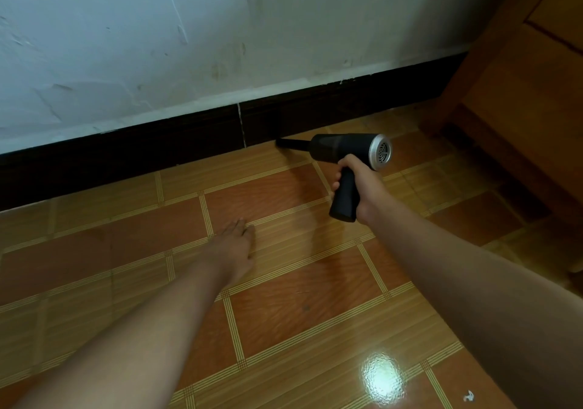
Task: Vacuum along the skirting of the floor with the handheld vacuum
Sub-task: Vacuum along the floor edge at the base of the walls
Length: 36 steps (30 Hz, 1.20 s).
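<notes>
My right hand (359, 184) grips the handle of a black handheld vacuum (342, 148) with a silver rear grille. Its narrow nozzle points left and its tip rests on the floor right at the foot of the dark brown skirting (176, 143), just right of a white joint in the skirting. My left hand (235, 247) lies flat, palm down, on the orange tiled floor (284, 307), fingers held together, well short of the skirting and to the left of the vacuum.
A scuffed white wall (220, 29) rises above the skirting. A wooden door or cabinet (520, 93) closes off the corner at the right. A small white scrap (469, 395) lies on the tiles near the bottom right, beside a bright glare spot.
</notes>
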{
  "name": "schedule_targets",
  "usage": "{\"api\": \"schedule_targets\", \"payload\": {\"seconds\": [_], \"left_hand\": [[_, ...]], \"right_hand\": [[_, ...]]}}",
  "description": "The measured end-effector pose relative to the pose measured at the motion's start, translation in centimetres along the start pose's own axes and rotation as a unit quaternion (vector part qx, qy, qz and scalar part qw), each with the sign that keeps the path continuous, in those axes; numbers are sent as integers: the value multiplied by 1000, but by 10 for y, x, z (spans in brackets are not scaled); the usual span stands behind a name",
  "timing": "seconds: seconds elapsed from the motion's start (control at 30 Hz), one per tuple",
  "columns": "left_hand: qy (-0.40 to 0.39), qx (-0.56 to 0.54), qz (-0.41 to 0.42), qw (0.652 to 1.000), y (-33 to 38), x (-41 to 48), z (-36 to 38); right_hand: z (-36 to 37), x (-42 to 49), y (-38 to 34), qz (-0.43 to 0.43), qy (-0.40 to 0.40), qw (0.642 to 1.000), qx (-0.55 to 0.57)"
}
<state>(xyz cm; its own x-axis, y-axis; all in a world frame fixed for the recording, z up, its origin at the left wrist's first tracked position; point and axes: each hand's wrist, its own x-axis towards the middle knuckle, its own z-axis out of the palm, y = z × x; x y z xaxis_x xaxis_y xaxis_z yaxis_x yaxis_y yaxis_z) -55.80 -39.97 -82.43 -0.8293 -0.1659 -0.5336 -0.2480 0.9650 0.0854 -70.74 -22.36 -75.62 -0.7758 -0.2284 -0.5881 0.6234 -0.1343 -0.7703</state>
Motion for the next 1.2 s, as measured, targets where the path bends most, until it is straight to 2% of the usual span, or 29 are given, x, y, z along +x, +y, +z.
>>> {"api": "schedule_targets", "payload": {"seconds": [0.83, 1.2], "left_hand": [[4, -8, -16, 1000, 11, -3, -7], [6, -4, -24, 1000, 14, -4, -9]], "right_hand": [[-39, 19, -30, -28, 65, 996, 48], [-39, 22, -34, -72, 119, 987, 81]]}}
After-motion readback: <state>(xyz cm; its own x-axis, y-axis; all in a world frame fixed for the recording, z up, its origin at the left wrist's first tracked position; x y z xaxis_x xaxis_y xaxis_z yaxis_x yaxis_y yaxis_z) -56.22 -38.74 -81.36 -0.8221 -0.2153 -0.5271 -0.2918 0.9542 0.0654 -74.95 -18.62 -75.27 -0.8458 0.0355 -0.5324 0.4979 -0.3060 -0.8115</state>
